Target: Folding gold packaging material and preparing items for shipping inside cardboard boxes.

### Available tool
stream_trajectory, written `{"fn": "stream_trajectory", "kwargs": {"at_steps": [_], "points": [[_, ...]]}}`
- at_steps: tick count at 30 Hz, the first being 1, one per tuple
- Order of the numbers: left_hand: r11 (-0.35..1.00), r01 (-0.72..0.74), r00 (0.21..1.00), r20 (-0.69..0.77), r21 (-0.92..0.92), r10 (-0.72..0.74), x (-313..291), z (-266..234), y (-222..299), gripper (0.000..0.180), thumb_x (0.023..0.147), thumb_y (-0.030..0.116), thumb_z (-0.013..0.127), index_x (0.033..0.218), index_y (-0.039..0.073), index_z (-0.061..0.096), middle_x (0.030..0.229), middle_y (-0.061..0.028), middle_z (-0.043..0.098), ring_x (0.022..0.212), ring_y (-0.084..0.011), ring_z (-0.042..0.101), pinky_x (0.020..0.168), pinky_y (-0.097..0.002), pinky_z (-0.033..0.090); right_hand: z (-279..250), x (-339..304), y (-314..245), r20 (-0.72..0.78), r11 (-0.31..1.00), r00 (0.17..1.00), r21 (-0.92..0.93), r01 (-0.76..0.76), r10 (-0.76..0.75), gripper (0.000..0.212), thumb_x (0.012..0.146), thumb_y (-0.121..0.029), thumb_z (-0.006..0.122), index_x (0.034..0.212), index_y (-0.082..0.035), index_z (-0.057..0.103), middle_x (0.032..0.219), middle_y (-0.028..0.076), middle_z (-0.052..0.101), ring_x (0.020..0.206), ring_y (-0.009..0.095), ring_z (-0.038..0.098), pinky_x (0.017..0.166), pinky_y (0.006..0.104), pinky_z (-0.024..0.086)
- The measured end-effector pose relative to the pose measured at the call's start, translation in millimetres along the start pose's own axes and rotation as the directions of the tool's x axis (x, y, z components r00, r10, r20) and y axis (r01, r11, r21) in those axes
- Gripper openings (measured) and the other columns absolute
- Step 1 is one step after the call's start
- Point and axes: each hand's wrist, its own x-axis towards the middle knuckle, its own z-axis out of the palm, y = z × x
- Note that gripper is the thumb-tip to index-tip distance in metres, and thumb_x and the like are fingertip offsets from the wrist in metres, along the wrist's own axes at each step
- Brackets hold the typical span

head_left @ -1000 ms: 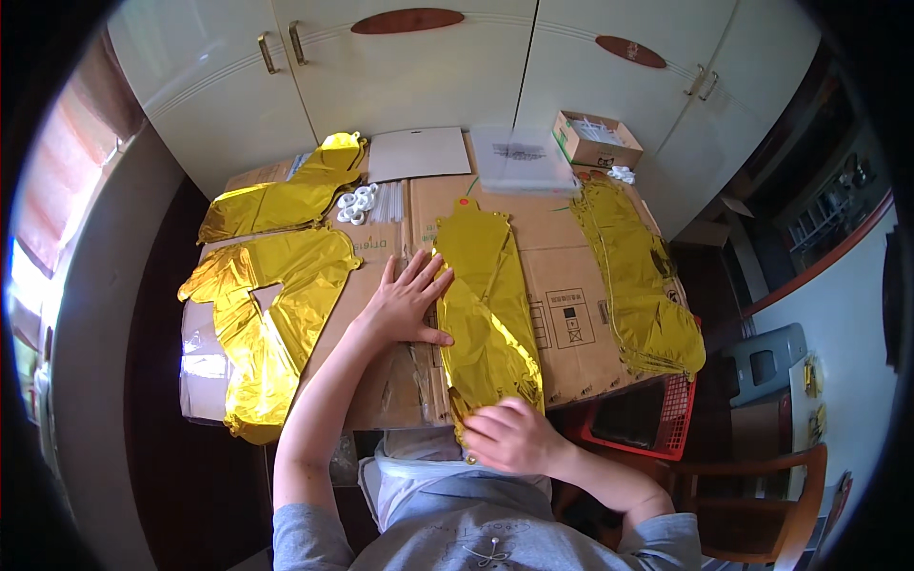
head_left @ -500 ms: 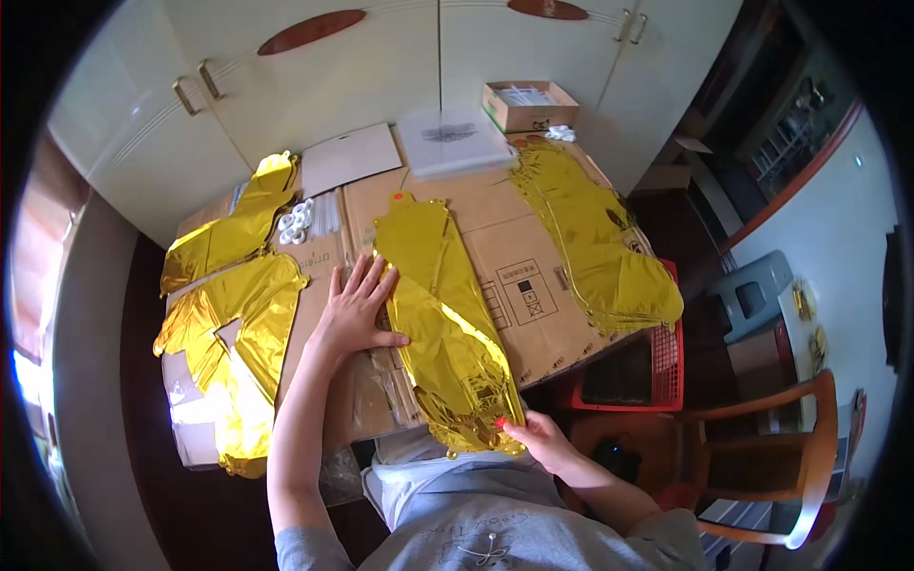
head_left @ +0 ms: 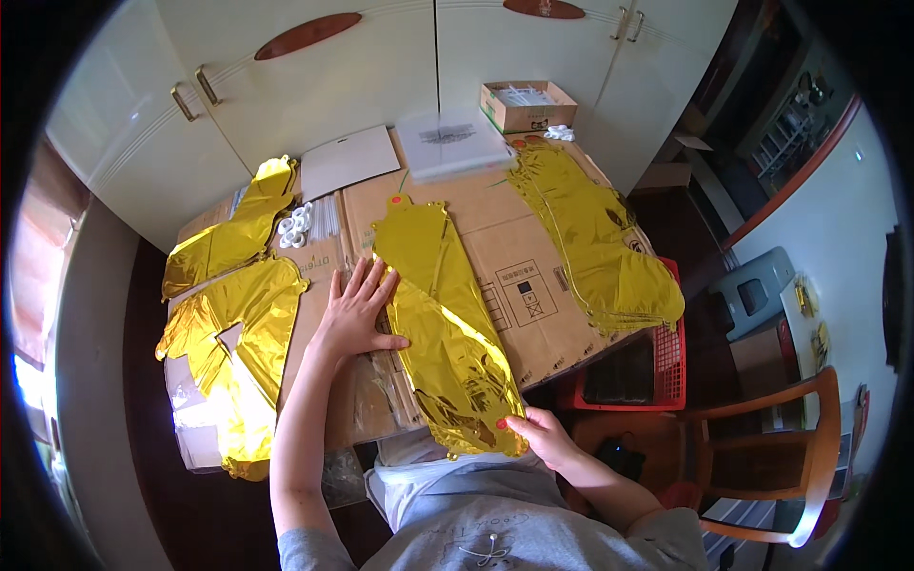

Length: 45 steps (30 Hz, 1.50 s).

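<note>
A flat gold foil balloon lies lengthwise on the cardboard-covered table, its near end hanging past the front edge. My left hand rests spread along its left edge, fingers apart, the thumb on the foil. At the near right corner, beside a red dot, my right hand pinches the foil balloon. More gold foil lies to the left, one piece near the front and another behind it. A stack of gold foil balloons covers the table's right side.
White rings and clear tubes sit beyond my left hand. Farther back are a grey board, a clear plastic packet and an open box. A red crate and wooden chair stand at the right.
The near end of the foil balloon has shifted slightly and looks flatter, with my right hand moving a little with it. My left hand stays in place.
</note>
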Motion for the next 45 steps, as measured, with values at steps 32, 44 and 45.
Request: {"fn": "stream_trajectory", "kwargs": {"at_steps": [32,44,45], "points": [[0.998,-0.027,0.999,-0.039,0.061,0.029,-3,-2,2,0.118,0.061,0.089,0.051,0.151,0.016,0.028,0.156,-0.0139,0.025,0.146,-0.0336,0.017,0.112,-0.0649,0.014,-18,1,-6,-0.111,0.941,0.964,-0.269,0.204,-0.241,0.017,0.092,-0.017,0.063,0.097,-0.003,0.057,0.076,-0.003,0.054,0.063,0.004,0.045,0.057,0.0217,0.04],[1.0,-0.022,1.0,-0.018,0.02,0.022,-4,-8,4,0.12,0.06,0.086,0.057,0.151,0.014,0.027,0.156,-0.0159,0.024,0.146,-0.0361,0.016,0.113,-0.0633,0.011,57,83,-110,0.734,-0.222,0.457,-0.621,0.752,-0.503,0.038,0.087,-0.022,0.065,0.122,-0.008,0.061,0.126,0.008,0.06,0.122,0.024,0.052,0.103,0.0397,0.04],[0.999,-0.035,0.998,-0.044,0.022,0.036,-2,-8,4,0.118,0.061,0.085,0.056,0.151,0.014,0.029,0.156,-0.0155,0.026,0.146,-0.036,0.017,0.113,-0.0638,0.013,57,96,-109,0.762,-0.26,0.437,-0.598,0.758,-0.478,0.04,0.088,-0.024,0.064,0.124,-0.008,0.06,0.128,0.008,0.059,0.124,0.024,0.051,0.105,0.0399,0.039]]}}
